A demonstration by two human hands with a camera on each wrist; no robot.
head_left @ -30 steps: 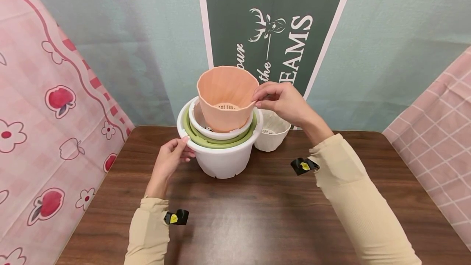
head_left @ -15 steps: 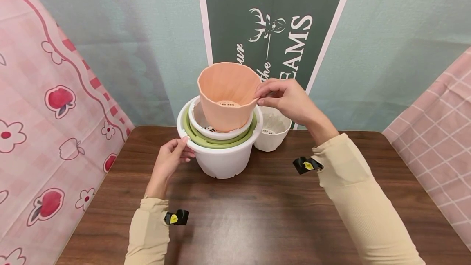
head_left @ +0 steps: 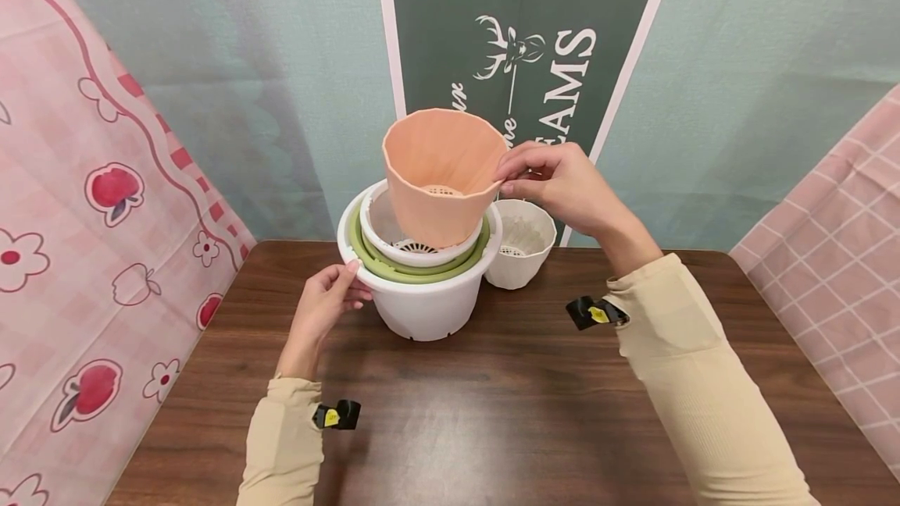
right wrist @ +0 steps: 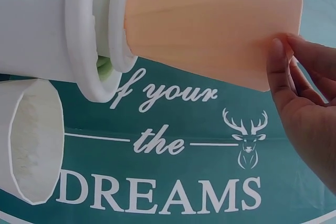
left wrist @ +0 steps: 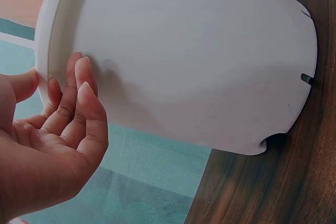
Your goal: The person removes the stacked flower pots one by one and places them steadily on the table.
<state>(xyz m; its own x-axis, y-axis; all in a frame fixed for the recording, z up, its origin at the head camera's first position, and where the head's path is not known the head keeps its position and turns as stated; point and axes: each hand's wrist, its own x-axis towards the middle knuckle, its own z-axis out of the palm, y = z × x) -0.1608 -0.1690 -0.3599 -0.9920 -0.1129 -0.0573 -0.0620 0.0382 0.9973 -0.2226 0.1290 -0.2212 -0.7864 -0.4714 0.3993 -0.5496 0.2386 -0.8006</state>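
My right hand (head_left: pixel 558 182) pinches the right rim of an orange flower pot (head_left: pixel 443 213), seen also in the right wrist view between thumb and fingers (right wrist: pixel 281 72). The pot's lower part overlaps a smaller white pot (head_left: pixel 380 221), whose slotted bottom shows in front. That white pot sits inside a green pot (head_left: pixel 422 276), nested in a large white pot (head_left: pixel 425 311) standing on the table. At the large pot's left rim, my left hand (head_left: pixel 325 307) pinches the edge, thumb on top and fingers below, as the left wrist view shows.
A small white fluted pot (head_left: pixel 520 268) stands just right of the nested stack. The brown wooden table (head_left: pixel 450 420) stretches toward me. Behind the pots hangs a cloth (head_left: pixel 281 139) with a green printed panel; pink patterned cloths flank both sides.
My right hand has raised the orange pot and shifted it slightly right, so more of the small white pot's bottom shows. The left hand stays at the large pot's rim.
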